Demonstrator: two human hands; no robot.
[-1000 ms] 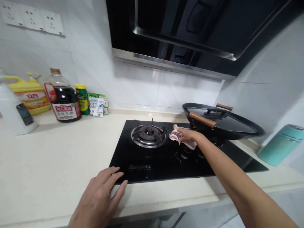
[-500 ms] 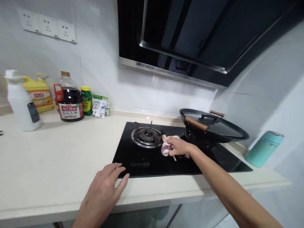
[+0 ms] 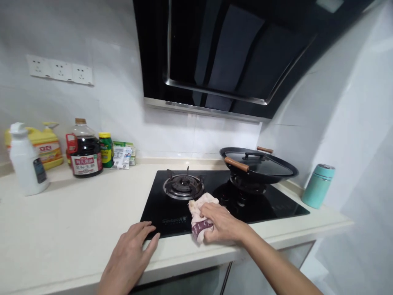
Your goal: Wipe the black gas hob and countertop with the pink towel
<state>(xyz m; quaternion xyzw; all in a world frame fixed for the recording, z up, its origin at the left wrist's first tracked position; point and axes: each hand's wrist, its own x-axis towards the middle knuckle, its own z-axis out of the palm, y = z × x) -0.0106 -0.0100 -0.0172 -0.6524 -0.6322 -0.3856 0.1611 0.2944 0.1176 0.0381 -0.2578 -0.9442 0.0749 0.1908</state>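
My right hand (image 3: 221, 223) grips a crumpled pinkish-white cloth (image 3: 199, 209) with a purple band. The cloth lies on the front part of the black glass gas stove (image 3: 172, 209), reaching its front edge. Behind the cloth is the left burner (image 3: 183, 186), its pan supports bare. My left hand (image 3: 130, 250) rests with fingers spread on the counter, fingertips at the stove's front left corner, holding nothing. On the right burner sits a black wok (image 3: 276, 177) with wooden handles and a glass lid (image 3: 260, 162).
A turquoise flask (image 3: 318, 186) stands right of the stove. Along the left wall are a white bottle (image 3: 27, 164), a yellow detergent jug (image 3: 49, 147), a soy sauce bottle (image 3: 85, 153), a green container (image 3: 106, 150) and packets (image 3: 123, 156). A black range hood (image 3: 208, 57) hangs overhead.
My right hand has drawn the cloth from beside the left burner toward the stove's front edge. My left hand stays by the front left corner. The camera view has shifted.
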